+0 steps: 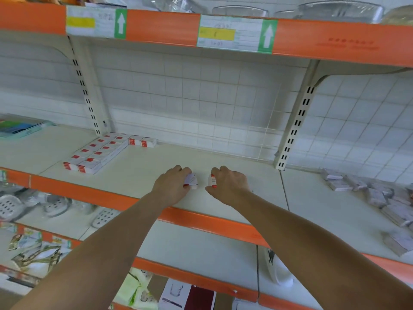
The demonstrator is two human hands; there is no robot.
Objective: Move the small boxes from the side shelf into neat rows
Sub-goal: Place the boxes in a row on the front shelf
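White-and-red small boxes (pixel 98 153) in rows, centre-left on my shelf (pixel 245 175) | left hand (pixel 173 186) grips one box (pixel 191 180) | right hand (pixel 228 182) pinches another box (pixel 212 180)

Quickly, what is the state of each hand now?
Left hand: grip closed on a small white-and-red cardboard box.
Right hand: grip closed on another small white-and-red box.
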